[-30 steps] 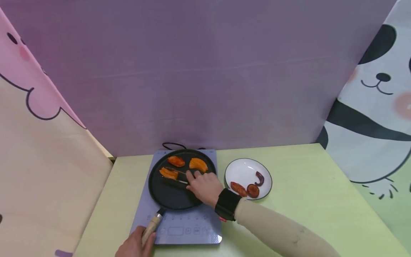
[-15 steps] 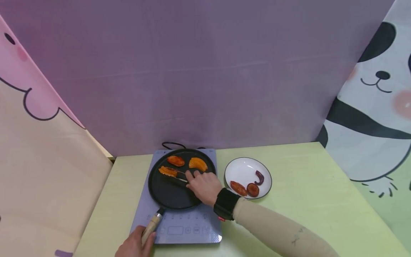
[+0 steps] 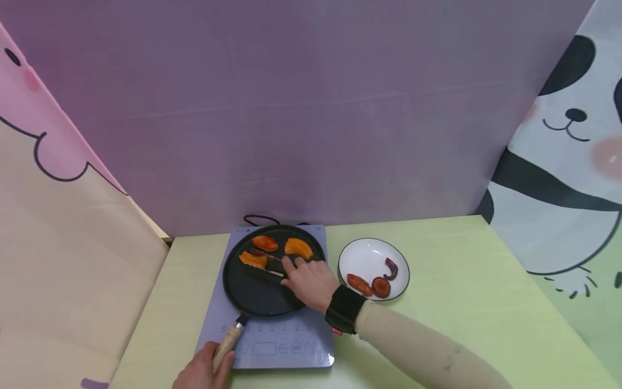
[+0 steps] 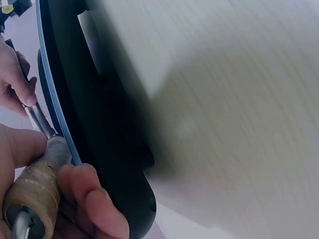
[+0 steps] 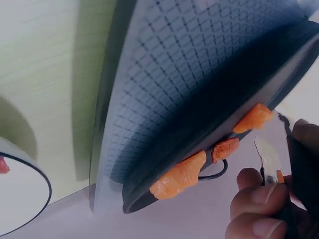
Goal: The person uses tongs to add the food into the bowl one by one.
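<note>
My left hand (image 3: 201, 368) grips the wooden handle (image 3: 229, 339) of a round black frying pan (image 3: 264, 299); its fingers curl around the handle (image 4: 37, 186) in the left wrist view. Over the pan, my right hand (image 3: 311, 283) holds tongs (image 3: 273, 273) with their arms apart. The tongs point left, at an orange food piece (image 3: 252, 260); whether both arms touch it I cannot tell. Behind it in the pan lie a reddish-orange piece (image 3: 264, 243) and an orange slice (image 3: 298, 248). The right wrist view shows fingers (image 5: 266, 199) around the tongs.
The pan sits on a flat induction cooker (image 3: 286, 354), with a black cable (image 3: 261, 217) behind. To its right, a white dark-rimmed plate (image 3: 359, 259) holds a sausage-like piece (image 3: 359, 284), a round brown slice (image 3: 381, 287) and a curled purple piece (image 3: 391, 268). A purple backdrop (image 3: 311, 119) stands behind.
The tongs' arms shift slightly around the left orange piece, which looks narrower half a second ago and broader now. My left hand keeps its grip on the handle.
</note>
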A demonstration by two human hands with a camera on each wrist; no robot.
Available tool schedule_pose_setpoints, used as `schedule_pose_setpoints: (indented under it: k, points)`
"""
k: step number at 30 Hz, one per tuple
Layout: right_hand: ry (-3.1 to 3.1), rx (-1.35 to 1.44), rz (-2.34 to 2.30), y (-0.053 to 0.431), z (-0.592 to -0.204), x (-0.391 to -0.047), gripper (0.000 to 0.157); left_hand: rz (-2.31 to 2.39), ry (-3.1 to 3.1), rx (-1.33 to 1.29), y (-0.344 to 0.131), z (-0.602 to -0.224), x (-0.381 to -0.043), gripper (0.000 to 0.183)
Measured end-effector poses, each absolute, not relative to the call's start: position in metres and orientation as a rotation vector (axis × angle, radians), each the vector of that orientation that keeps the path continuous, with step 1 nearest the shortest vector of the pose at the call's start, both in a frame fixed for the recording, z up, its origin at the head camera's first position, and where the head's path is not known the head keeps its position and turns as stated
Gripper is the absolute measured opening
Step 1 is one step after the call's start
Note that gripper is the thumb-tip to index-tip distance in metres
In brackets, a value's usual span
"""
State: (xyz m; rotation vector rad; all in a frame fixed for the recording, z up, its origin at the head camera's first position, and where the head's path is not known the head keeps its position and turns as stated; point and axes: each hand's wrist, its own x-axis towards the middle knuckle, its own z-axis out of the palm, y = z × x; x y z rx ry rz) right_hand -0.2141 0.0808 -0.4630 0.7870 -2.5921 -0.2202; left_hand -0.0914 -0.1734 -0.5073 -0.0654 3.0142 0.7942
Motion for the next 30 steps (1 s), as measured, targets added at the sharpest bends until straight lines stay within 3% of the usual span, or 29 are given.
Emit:
schedule_pose_setpoints:
  k: [16,30]
  points:
    - [-2.745,0.633,0.118,0.128,-0.44,-0.193,0.073,0.801,3.02,-0.052,-0.176,-0.507,-0.092,0.03]
    - [-2.725,0.533,0.186,0.176,-0.439,-0.166,0.059,0.769,2.986,-0.051,-0.175,-0.507,-0.093,0.032]
